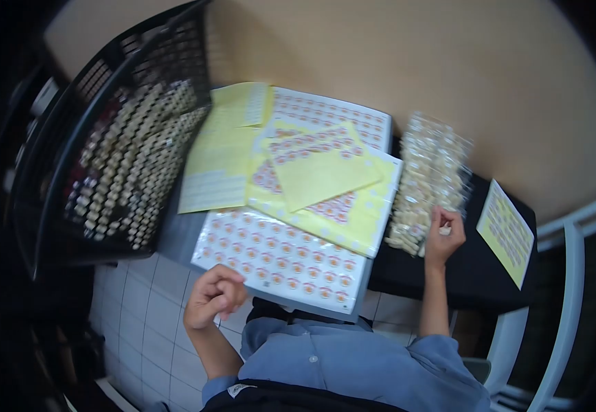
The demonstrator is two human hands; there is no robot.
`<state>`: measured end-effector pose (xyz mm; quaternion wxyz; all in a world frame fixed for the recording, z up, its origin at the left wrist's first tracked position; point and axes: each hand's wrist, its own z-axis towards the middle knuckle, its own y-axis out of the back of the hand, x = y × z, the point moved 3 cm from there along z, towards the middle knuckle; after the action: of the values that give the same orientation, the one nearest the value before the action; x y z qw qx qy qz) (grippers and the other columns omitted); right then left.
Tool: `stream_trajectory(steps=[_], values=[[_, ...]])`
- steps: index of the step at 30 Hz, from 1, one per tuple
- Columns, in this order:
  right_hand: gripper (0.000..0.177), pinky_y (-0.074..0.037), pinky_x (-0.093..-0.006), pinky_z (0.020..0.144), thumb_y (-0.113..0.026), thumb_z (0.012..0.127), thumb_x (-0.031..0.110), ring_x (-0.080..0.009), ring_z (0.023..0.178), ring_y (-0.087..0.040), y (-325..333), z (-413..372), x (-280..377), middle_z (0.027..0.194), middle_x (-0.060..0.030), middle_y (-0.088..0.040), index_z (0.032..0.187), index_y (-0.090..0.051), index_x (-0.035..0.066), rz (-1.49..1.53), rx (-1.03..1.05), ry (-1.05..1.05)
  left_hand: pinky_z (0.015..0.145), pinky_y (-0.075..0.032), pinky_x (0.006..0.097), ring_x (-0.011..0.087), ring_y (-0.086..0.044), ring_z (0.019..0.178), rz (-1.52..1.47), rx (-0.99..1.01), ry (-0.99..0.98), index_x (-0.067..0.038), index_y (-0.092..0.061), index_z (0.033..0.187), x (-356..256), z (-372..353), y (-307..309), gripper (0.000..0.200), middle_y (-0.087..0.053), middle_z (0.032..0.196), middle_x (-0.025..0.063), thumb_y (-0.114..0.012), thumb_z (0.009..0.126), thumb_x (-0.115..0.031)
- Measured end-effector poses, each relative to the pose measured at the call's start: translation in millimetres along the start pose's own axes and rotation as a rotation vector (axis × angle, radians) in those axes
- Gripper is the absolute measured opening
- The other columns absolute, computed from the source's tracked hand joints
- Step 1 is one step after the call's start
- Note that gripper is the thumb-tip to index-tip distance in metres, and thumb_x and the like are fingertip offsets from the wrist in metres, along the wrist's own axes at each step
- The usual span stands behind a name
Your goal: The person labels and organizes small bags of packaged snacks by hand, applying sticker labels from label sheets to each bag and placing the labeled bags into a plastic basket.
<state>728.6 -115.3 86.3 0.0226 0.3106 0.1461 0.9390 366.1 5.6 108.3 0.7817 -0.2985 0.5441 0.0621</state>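
Plainly, right hand (447, 237) was nearer clear plastic packets (432, 165), beside their near end; packets lay forward and slightly left of it on black worktop (408, 275), long axis running front to back. Right grip seemed to pinch small pale piece (445, 231). Left hand (217, 295) half-curled at glossy, round-patterned sticker sheet (277, 254), contents untellable. Packets crinkly, shiny; yellow sheets (318, 180) flat, overlapping; black basket (195, 41) lattice-walled.
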Motion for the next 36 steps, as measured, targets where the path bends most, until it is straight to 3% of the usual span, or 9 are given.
stream_trajectory(steps=[4, 11, 15, 17, 19, 21, 25, 31, 36], values=[[0.031, -0.028, -0.0273, 0.045, -0.059, 0.075, 0.005, -0.0171, 0.046, -0.037, -48, 38, 72, 0.049, -0.0068, -0.038, 0.054, -0.037, 0.001, 0.188, 0.112, 0.298, 0.053, -0.035, 0.0257, 0.0082, -0.037, 0.050, 0.087, -0.282, -0.250, 0.004, -0.042, 0.105, -29, -69, 42, 0.032, -0.036, 0.051, -0.0041, -0.047, 0.084, -0.019], [0.006, -0.038, -0.0233, 0.055, -0.048, 0.081, 0.005, -0.0131, 0.059, -0.047, -140, 108, 275, 0.065, -0.0077, -0.049, 0.077, -0.051, 0.002, 0.655, 0.193, 0.611, 0.058, -0.035, 0.0252, 0.0091, -0.036, 0.057, 0.201, -0.767, -0.357, 0.000, -0.038, 0.114, -77, -178, 94, 0.034, -0.033, 0.054, -0.0027, -0.044, 0.084, -0.015], [0.015, -0.042, -0.0275, 0.066, -0.054, 0.077, 0.005, -0.0132, 0.074, -0.053, -184, 117, 412, 0.081, -0.0062, -0.055, 0.092, -0.054, 0.004, 0.533, 0.541, 0.991, 0.060, -0.036, 0.0256, 0.0097, -0.037, 0.058, 0.295, -0.964, -0.360, -0.001, -0.036, 0.118, -98, -225, 120, 0.038, -0.032, 0.056, -0.0028, -0.043, 0.083, -0.012], [0.006, -0.047, -0.0281, 0.047, -0.050, 0.077, 0.004, -0.0148, 0.057, -0.053, -222, 104, 476, 0.072, -0.0076, -0.055, 0.081, -0.053, 0.001, 0.614, 0.741, 1.244, 0.063, -0.037, 0.0256, 0.0103, -0.041, 0.062, 0.321, -1.171, -0.354, -0.002, -0.036, 0.121, -103, -249, 132, 0.045, -0.039, 0.057, -0.0019, -0.050, 0.079, -0.012], [0.021, -0.044, -0.0336, 0.068, -0.056, 0.075, 0.008, -0.0203, 0.078, -0.055, -270, 84, 508, 0.087, -0.0082, -0.057, 0.095, -0.054, 0.005, 0.405, 0.868, 1.406, 0.065, -0.038, 0.0255, 0.0107, -0.043, 0.065, 0.404, -1.205, -0.314, -0.001, -0.036, 0.121, -104, -275, 142, 0.049, -0.044, 0.058, -0.0012, -0.055, 0.076, -0.011], [0.026, -0.044, -0.0363, 0.070, -0.057, 0.074, 0.013, -0.0268, 0.083, -0.055, -312, 50, 541, 0.091, -0.0101, -0.057, 0.098, -0.054, 0.005, 0.086, 1.106, 1.445, 0.068, -0.038, 0.0255, 0.0111, -0.046, 0.067, 0.488, -1.234, -0.268, 0.001, -0.036, 0.120, -110, -297, 149, 0.054, -0.048, 0.059, -0.0005, -0.059, 0.073, -0.010], [0.041, -0.045, -0.0365, 0.074, -0.065, 0.066, 0.025, -0.0295, 0.090, -0.054, -376, -15, 570, 0.096, -0.0132, -0.056, 0.101, -0.054, 0.006, -0.503, 1.371, 1.795, 0.070, -0.040, 0.0251, 0.0114, -0.048, 0.067, 0.515, -1.295, -0.197, 0.006, -0.037, 0.118, -120, -323, 157, 0.060, -0.053, 0.058, -0.0005, -0.064, 0.066, -0.005], [0.072, -0.042, -0.0375, 0.078, -0.067, 0.055, 0.055, -0.0284, 0.090, -0.053, -468, -82, 483, 0.098, -0.0149, -0.056, 0.099, -0.057, -0.001, -1.139, 1.857, 1.514, 0.067, -0.036, 0.0212, 0.0076, -0.042, 0.061, 0.498, -1.633, -0.021, 0.002, -0.043, 0.116, -102, -370, 167, 0.041, -0.045, 0.059, -0.0009, -0.053, 0.079, -0.012], [0.062, -0.044, -0.0387, 0.074, -0.065, 0.059, 0.054, -0.0305, 0.083, -0.056, -461, -96, 438, 0.089, -0.0150, -0.060, 0.083, -0.062, -0.003, -0.869, 1.754, 1.660, 0.061, -0.032, 0.0213, 0.0057, -0.031, 0.055, 0.480, -1.718, 0.005, 0.000, -0.046, 0.110, -87, -402, 173, 0.029, -0.033, 0.057, -0.0036, -0.042, 0.086, -0.014]])
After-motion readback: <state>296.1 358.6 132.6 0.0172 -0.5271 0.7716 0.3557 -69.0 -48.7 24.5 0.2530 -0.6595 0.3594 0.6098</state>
